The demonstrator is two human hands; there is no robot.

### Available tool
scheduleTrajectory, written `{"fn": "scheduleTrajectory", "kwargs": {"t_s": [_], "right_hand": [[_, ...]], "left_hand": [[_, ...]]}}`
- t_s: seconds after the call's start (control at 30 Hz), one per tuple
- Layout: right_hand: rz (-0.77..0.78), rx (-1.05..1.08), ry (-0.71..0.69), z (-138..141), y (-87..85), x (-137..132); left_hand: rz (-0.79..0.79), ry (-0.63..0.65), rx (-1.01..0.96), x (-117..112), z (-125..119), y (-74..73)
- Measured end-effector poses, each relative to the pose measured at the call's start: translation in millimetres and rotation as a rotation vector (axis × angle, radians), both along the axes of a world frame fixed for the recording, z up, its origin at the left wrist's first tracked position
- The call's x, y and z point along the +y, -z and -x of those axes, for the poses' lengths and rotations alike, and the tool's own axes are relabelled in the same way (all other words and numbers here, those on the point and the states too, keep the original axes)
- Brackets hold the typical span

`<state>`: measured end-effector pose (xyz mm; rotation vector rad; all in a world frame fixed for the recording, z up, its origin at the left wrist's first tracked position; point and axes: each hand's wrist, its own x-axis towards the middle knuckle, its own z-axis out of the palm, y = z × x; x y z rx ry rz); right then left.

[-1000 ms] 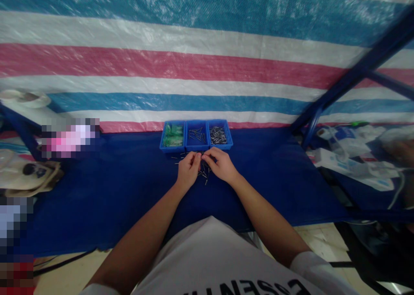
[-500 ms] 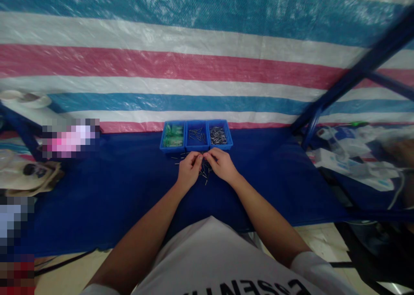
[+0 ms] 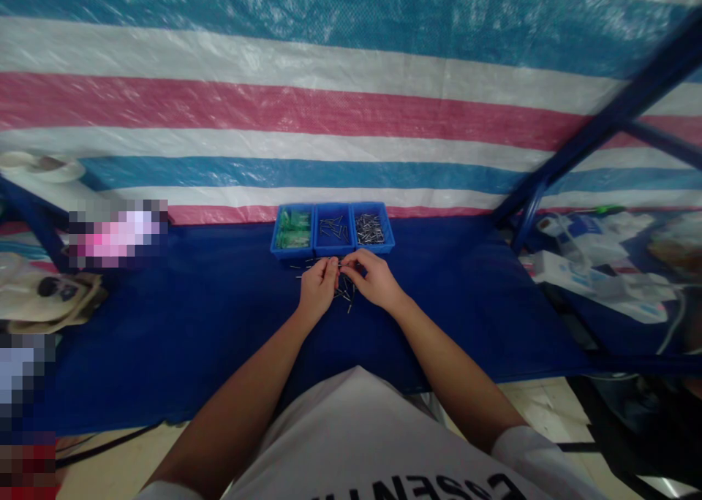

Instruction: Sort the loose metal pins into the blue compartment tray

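Note:
My left hand [image 3: 318,286] and my right hand [image 3: 376,278] meet just in front of a row of blue bins, both with fingers closed in a pinch. A thin metal pin [image 3: 340,265] spans the small gap between their fingertips; its far details are too small to make out. Beneath the hands lies a loose scatter of thin dark and metal pins [image 3: 347,295], partly hidden by the fingers. Of the bins, the left one [image 3: 292,253] holds green clear-wrapped pieces, the middle one [image 3: 334,251] a few long pins, and the right one [image 3: 375,250] many short silvery pins.
A blue cloth [image 3: 472,302] covers the table. Behind it hangs a striped tarpaulin [image 3: 329,112]. On the right stand a blue metal frame [image 3: 592,120] and white boxes with cables [image 3: 575,275]. A beige bag-like object [image 3: 71,302] sits at the left edge.
The fingertips have drawn slightly apart, my left hand shifting a little left, so the thin pin between them now shows. The bins and scattered pins have stayed put.

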<state>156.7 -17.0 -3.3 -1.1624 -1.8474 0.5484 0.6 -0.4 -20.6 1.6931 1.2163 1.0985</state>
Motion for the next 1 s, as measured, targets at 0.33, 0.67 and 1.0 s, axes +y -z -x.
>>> {"fn": "scheduleTrajectory", "kwargs": {"t_s": [0.33, 0.67, 1.0], "right_hand": [[-0.017, -0.027, 0.066, -0.1, -2.0, 0.1], [-0.022, 0.020, 0.071, 0.9, 1.6, 0.1], [-0.032, -0.011, 0.032, -0.8, -0.8, 0.4]], "left_hand": [[0.046, 0.077, -0.084, 0.2, -0.5, 5.5], [0.030, 0.052, -0.050, -0.7, -0.4, 1.3], [0.027, 0.055, -0.062, -0.5, -0.1, 0.9]]}}
